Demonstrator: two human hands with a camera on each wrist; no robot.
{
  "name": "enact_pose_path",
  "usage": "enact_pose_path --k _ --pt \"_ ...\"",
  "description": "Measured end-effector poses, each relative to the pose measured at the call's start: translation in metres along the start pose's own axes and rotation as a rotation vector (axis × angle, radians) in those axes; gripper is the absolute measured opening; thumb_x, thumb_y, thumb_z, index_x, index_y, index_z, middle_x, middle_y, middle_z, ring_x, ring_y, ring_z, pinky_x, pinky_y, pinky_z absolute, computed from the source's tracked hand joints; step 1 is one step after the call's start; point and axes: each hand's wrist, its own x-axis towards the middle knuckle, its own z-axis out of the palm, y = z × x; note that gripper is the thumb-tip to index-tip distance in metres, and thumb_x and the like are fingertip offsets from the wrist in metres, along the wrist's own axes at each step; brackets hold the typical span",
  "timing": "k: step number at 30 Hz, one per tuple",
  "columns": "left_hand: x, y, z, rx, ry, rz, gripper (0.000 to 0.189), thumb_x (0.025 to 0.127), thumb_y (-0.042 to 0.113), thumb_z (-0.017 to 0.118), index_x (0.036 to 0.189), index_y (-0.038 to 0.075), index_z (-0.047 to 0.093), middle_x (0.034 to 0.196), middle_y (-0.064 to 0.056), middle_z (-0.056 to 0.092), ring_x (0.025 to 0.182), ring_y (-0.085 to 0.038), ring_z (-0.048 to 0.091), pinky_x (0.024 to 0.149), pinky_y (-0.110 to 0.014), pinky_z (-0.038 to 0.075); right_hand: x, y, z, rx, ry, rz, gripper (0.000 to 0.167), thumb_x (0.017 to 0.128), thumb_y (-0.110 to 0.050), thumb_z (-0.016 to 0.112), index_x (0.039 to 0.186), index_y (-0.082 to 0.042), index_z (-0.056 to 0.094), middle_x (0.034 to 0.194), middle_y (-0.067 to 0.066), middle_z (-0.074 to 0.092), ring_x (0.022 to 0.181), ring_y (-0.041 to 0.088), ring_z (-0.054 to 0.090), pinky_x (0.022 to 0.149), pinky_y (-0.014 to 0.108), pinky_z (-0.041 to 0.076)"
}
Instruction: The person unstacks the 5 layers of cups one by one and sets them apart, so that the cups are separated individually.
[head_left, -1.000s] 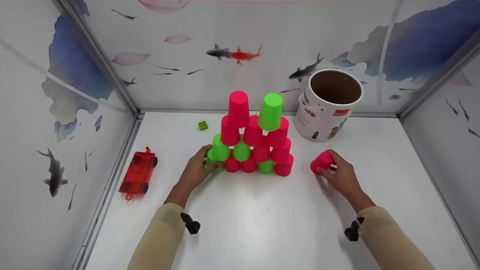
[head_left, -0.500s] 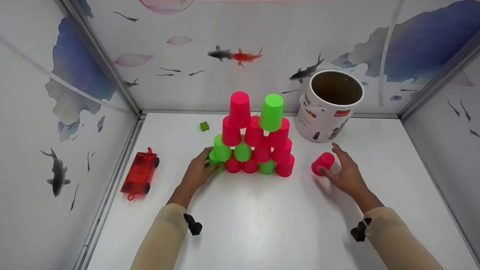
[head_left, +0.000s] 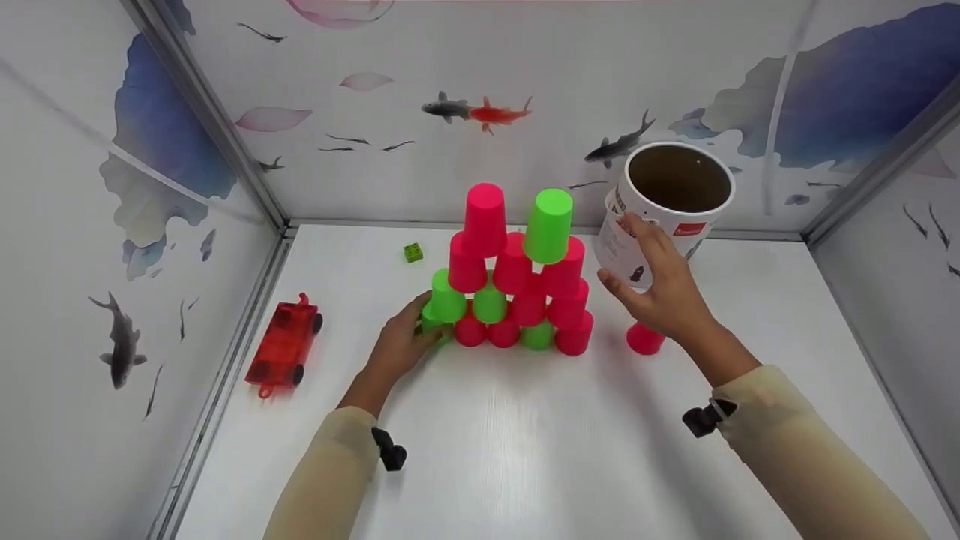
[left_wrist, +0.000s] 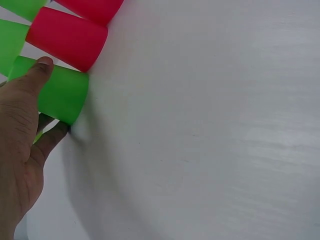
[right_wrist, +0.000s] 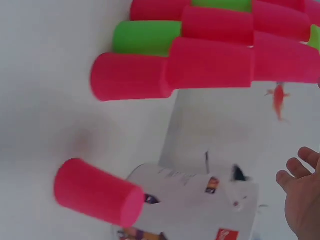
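At the left end of the bottom row, the left hand (head_left: 401,341) is clamped on a green cup (left_wrist: 65,92), with the thumb on one side and fingers on the other. This cup carries part of the stack (head_left: 531,300), which stands on the white table (head_left: 487,435) in four rows, so I think the grip must be soft and quiet: a small pull here could bring everything down. The right hand (head_left: 667,289) holds nothing; its thumb and fingers are spread apart in the air, in front of the bucket (head_left: 621,249) and to the right of the stack. Below it one loose pink cup (right_wrist: 97,192) stands on the table, apart from the others. In my judgement the right hand should approach the two top cups, the pink one (head_left: 485,220) and the green one (head_left: 548,226), only slowly and from above, because they stand with a gap between them and any sideways touch of the wrist or sleeve may tip them.
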Motion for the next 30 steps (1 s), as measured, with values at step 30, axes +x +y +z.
enact_pose_path --k 30 --pt "0.001 -0.002 0.001 0.021 0.000 -0.009 0.073 0.105 0.040 0.078 0.169 0.027 0.044 0.164 -0.002 0.059 0.156 -0.028 0.053 0.129 -0.054 0.045 0.055 -0.066 -0.020 -0.017 0.049 -0.176 0.079 0.096 -0.021 0.089 0.164 -0.014 0.050 0.151 0.012 0.065 0.140 0.031 0.068 0.107 0.039 0.064"
